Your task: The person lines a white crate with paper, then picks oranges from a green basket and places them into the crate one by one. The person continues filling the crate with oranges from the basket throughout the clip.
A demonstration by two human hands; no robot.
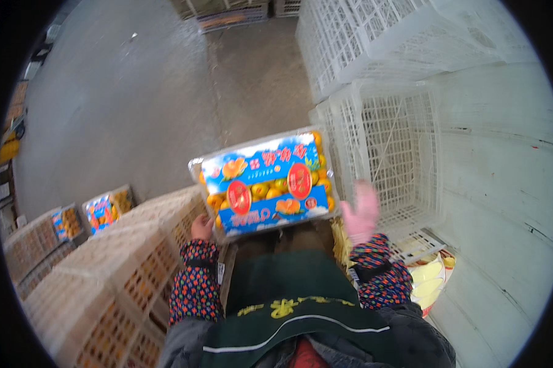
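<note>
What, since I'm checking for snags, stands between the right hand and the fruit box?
Nothing visible: only a narrow gap shows between the right hand and the fruit box. The white crate shows behind the hand, blocking neither.

Flr [135, 80]: grey concr. On it, far edge: slatted crates [234, 17]; far R: white plastic crate stack [362, 40]. L crates [98, 264] w/ 2 blue-label fruit packs [104, 211] adj., exact contact unclear.

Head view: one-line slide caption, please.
Left hand at one end of a labelled box of orange fruit, pink-gloved right hand open near the other, white crates alongside.
</note>
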